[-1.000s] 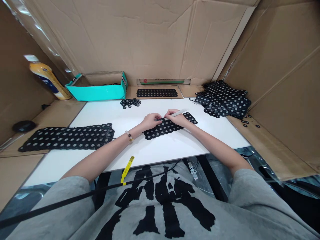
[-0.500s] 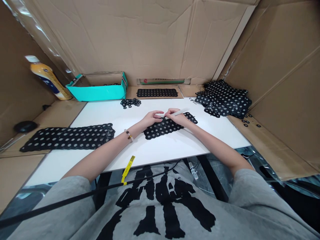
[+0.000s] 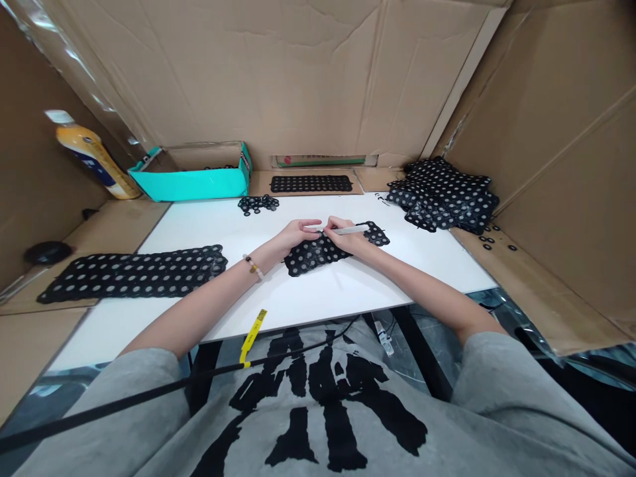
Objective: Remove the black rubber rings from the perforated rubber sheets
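On the white table (image 3: 338,291) lies a black sheet of round rings (image 3: 311,256) with pale holes, slightly askew in front of me. My left hand (image 3: 301,233) is closed at its far edge, thumb on the near side and fingers just beyond. A slim white pen-like tool (image 3: 354,230) is gripped in my right hand (image 3: 344,237), its tip by my left fingertips. My right hand and wrist cover part of the sheet. The detail at the tool's tip is too small to make out.
Left lies a longer ring sheet (image 3: 134,275); another sheet (image 3: 311,183) lies at the back. Loose rings (image 3: 258,204) sit near a turquoise box (image 3: 193,184) and a bottle (image 3: 94,156). Sheets are piled (image 3: 442,192) at right. Cardboard walls (image 3: 278,73) surround the table.
The white tool has tipped from slanting upward to nearly level, and my right hand has shifted slightly left. My left hand stays at the sheet's edge.
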`<act>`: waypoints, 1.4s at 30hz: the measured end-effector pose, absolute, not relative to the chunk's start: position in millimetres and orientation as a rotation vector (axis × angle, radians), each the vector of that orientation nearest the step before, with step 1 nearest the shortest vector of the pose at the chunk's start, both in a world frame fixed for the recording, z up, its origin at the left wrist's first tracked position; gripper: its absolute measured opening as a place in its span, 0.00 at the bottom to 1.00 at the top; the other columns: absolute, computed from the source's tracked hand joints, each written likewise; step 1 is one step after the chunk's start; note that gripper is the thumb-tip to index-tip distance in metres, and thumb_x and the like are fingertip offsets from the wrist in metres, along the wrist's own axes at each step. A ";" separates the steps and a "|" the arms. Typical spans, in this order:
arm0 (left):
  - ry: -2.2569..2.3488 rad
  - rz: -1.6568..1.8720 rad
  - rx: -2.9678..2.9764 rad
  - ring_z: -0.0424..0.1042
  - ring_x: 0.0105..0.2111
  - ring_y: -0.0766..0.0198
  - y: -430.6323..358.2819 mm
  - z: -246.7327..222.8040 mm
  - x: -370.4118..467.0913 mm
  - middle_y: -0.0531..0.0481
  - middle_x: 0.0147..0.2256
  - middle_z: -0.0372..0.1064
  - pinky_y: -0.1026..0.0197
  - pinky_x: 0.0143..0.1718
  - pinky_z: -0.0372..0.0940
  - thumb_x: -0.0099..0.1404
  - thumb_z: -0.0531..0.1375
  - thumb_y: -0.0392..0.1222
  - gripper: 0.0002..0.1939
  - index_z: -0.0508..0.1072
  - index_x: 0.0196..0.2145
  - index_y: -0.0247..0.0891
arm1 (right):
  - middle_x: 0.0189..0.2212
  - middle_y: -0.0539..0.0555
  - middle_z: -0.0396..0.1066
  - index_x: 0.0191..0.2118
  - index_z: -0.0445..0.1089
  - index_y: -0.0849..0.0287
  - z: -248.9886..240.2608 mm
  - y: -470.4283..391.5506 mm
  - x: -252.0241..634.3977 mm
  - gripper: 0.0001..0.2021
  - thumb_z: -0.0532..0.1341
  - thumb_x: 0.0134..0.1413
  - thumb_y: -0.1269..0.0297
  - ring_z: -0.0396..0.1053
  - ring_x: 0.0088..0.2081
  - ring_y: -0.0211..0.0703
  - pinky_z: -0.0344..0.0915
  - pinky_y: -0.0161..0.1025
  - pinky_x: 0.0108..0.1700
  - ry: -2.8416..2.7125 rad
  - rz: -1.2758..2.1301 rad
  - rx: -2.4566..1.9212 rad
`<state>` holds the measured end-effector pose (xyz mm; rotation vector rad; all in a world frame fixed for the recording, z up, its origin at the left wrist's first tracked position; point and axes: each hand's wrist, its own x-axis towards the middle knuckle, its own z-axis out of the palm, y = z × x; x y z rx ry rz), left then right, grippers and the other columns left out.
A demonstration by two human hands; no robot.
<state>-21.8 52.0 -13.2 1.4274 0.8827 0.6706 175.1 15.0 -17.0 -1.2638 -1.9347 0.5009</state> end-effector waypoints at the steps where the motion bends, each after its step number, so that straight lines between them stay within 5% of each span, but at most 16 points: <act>1: 0.869 0.659 1.424 0.75 0.42 0.55 52.6 -11.8 -22.5 0.41 0.42 0.78 0.54 0.49 0.62 0.47 0.72 0.42 0.38 0.71 0.56 0.34 | 0.24 0.48 0.66 0.27 0.61 0.56 -16.6 15.8 174.9 0.10 0.55 0.56 0.59 0.62 0.28 0.40 0.53 0.37 0.32 -1.937 0.492 -1.266; 9: 0.865 0.622 1.755 0.73 0.47 0.54 51.0 -5.7 -22.7 0.42 0.46 0.75 0.54 0.53 0.62 0.49 0.71 0.46 0.43 0.65 0.62 0.36 | 0.25 0.49 0.67 0.26 0.62 0.56 -6.0 17.4 181.8 0.11 0.56 0.56 0.58 0.64 0.30 0.40 0.57 0.37 0.34 -1.886 0.602 -1.154; 22: 0.914 0.578 1.763 0.73 0.47 0.51 44.6 -5.2 -18.3 0.42 0.48 0.76 0.53 0.53 0.64 0.47 0.72 0.41 0.41 0.69 0.59 0.34 | 0.28 0.51 0.73 0.24 0.66 0.57 -7.3 22.7 190.4 0.09 0.59 0.50 0.61 0.69 0.35 0.42 0.62 0.39 0.43 -1.945 0.761 -1.145; 33: 0.871 0.587 1.589 0.72 0.49 0.51 45.8 -0.8 -21.7 0.40 0.50 0.74 0.51 0.53 0.63 0.41 0.74 0.42 0.44 0.70 0.58 0.35 | 0.28 0.51 0.71 0.25 0.62 0.56 -12.9 16.3 182.1 0.08 0.57 0.53 0.61 0.67 0.34 0.43 0.60 0.39 0.39 -2.039 0.575 -1.175; 42: 0.843 0.499 1.734 0.74 0.39 0.56 53.3 1.0 -27.3 0.44 0.41 0.78 0.56 0.45 0.65 0.48 0.71 0.47 0.42 0.68 0.60 0.36 | 0.27 0.51 0.71 0.24 0.65 0.57 -9.4 22.7 189.3 0.08 0.58 0.52 0.62 0.67 0.33 0.43 0.59 0.39 0.39 -2.052 0.543 -1.201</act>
